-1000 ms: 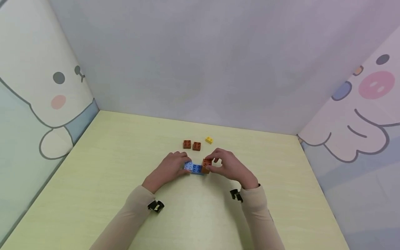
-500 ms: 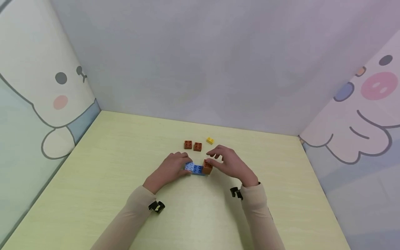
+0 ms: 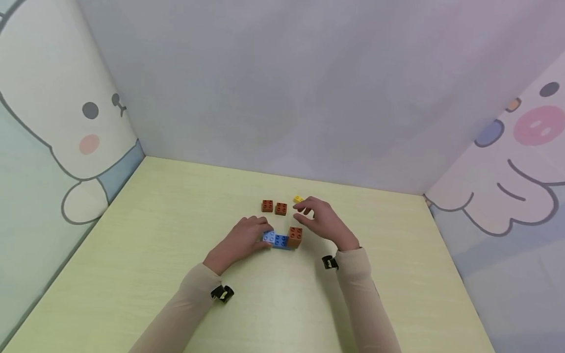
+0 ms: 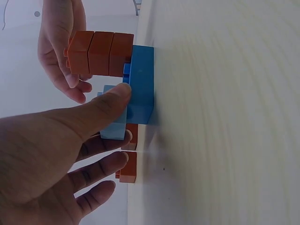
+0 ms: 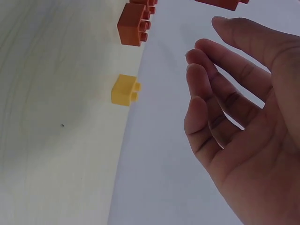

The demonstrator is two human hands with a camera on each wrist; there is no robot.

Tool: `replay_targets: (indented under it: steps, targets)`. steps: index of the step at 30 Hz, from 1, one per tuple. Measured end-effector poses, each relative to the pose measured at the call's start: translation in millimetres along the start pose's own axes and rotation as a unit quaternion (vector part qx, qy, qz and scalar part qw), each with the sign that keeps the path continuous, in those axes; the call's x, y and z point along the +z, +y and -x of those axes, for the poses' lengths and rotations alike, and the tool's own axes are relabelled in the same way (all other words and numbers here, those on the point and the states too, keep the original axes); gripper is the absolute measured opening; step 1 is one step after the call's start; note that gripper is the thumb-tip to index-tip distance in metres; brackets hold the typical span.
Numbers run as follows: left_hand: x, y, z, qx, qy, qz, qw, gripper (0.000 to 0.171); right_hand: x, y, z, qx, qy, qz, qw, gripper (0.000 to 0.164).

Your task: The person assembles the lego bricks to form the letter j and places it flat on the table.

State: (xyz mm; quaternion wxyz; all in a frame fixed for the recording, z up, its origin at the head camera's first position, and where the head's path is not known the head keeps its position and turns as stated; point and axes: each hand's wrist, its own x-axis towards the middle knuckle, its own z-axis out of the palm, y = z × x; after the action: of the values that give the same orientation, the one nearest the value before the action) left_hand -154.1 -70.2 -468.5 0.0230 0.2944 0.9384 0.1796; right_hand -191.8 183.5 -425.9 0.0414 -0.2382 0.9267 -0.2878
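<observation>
A long blue toy brick lies on the table, studs up. On one end sits a light blue brick; on its right end stands a stack of three reddish-brown bricks. My left hand pinches the light blue brick between thumb and fingers, the thumb also against the long brick. My right hand hangs beyond the stack on the right, fingers loosely bent and holding nothing. Its fingertips partly cover a small yellow brick in the head view, though a gap separates them in the right wrist view.
Two loose reddish-brown bricks, a left one and a right one, lie side by side behind the blue brick. A grey wall closes off the table's back edge. Printed panels flank both sides.
My right hand has let go of the brown stack and moved away from me towards the yellow brick. The left hand keeps its hold. The head view has shifted slightly.
</observation>
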Motion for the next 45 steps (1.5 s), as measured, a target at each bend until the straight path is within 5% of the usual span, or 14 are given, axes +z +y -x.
replay_targets:
  steps: [25, 45]
  targets:
    - [-3.0, 2.7, -1.3, -0.014, -0.018, 0.010, 0.9997, 0.037, 33.5, 15.5, -45.9, 0.041, -0.022, -0.008, 0.999, 0.038]
    - [1.3, -0.3, -0.3, -0.009, -0.008, 0.001, 0.9999, 0.038, 39.2, 16.0, -49.5, 0.047, -0.036, 0.006, 0.998, 0.036]
